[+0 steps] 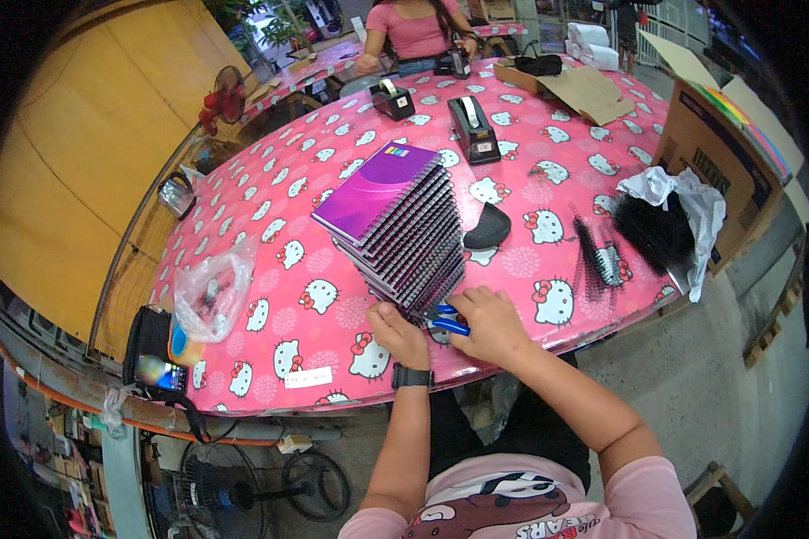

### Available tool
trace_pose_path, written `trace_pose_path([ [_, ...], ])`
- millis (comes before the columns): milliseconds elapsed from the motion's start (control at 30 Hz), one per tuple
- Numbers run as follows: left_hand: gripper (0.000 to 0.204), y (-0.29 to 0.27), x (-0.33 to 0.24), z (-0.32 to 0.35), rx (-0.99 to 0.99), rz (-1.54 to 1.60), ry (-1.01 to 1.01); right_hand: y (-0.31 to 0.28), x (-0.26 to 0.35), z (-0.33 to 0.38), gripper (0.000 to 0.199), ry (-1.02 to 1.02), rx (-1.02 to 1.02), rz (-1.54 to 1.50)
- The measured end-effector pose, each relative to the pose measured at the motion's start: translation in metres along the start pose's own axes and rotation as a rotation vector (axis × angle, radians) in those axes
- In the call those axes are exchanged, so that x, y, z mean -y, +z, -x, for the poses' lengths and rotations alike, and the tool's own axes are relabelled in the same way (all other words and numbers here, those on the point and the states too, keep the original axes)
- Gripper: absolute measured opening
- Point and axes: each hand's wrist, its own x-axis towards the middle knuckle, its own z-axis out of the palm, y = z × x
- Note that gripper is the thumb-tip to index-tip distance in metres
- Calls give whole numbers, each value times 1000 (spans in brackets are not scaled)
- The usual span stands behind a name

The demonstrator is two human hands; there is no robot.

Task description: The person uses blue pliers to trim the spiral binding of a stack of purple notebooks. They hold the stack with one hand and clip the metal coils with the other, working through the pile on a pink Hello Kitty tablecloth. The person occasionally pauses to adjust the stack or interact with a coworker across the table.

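Purple spiral notebooks [395,225] lie fanned in a slanted stack near the middle of a desk [270,269] covered in pink cartoon-cat cloth. At the near end of the stack, the right hand [487,323] is closed on blue-handled pliers [447,321], pressed against the lowest notebook's wire binding. Just left of it, the left hand [398,331], a black watch on its wrist, rests curled on the cloth at the foot of the stack, fingers bent; whether it grips anything cannot be told. Right of the stack sits a black curved pouch [487,227], and farther right a bundle of black wire spines [600,259] and a white bag of black coils [665,220]. Beyond the stack stand two black tape dispensers [473,128], with another person in a pink top at the far edge. Left of the stack lies a clear plastic bag [211,292], and past it a phone [160,373] at the desk's edge.
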Motion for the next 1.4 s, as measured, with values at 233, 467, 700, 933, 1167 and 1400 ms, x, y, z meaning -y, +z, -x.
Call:
trace_pose_path([
  [233,39,3,0,-5,-14,32,-105,12,5,-3,36,-19,0,48],
  [467,44,5,-8,-9,-43,82,-135,-4,5,-3,35,124,190,-107],
  [700,42,5,-1,-9,-68,253,-210,15,-1,2,40,-32,-13,137],
  [933,42,6,-5,-11,-94,304,-217,9,4,-4,31,100,199,-34],
  [1167,44,6,-7,-11,-120,313,-267,16,-3,3,38,-32,76,183],
  [1400,44,5,-5,-12,-106,363,-296,18,3,2,40,28,119,149],
])
